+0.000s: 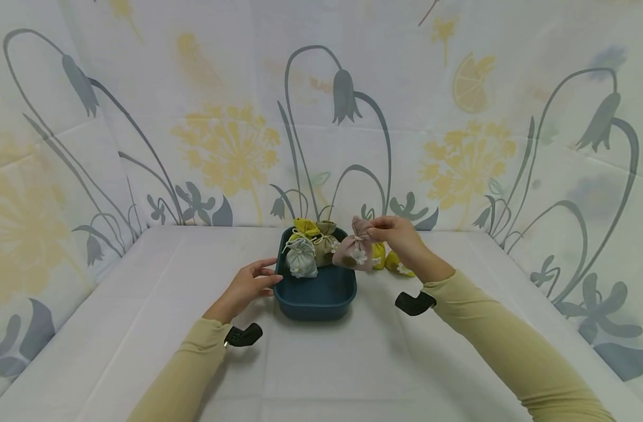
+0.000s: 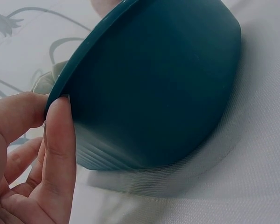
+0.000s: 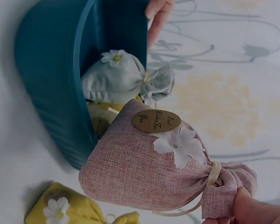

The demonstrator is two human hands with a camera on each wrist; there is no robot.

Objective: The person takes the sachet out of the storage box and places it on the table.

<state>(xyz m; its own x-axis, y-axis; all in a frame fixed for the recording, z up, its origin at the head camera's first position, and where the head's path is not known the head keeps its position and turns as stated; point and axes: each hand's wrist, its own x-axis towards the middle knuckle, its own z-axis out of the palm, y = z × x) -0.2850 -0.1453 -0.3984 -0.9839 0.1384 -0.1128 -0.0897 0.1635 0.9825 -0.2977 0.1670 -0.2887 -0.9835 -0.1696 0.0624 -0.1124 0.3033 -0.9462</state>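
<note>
1. Right hand [image 1: 400, 237]: thumb and fingers pinch the gathered neck of the pink bag [image 1: 351, 246].
2. Pink bag is held up at the tub's right rim, neck up, body down; can't tell if it touches the rim.
3. Pink bag has a white flower [image 3: 179, 145], a brown oval tag [image 3: 156, 121] with dark lettering, and a pale cord [image 3: 214, 173] round its neck.
4. Left hand [image 1: 249, 284]: thumb and finger pinch the rim at the left side of the blue tub [image 1: 316, 310].
5. Tub sits on the white-covered table [image 1: 194, 264], near its far edge, about midway between left and right edges.
6. In tub: yellow bag [image 1: 305, 228] at far left, tan bag [image 1: 325, 249] beside it toward far right, grey bag [image 1: 302, 258] in front, by the left wall.
7. Two more on the table, right of tub, toward far edge: one yellow pouch [image 1: 378, 256] partly behind the pink bag, another yellow pouch [image 1: 397, 265] just right of it, below the right hand.
8. Patterned cloth [image 1: 432, 88] rises behind the far edge.
</note>
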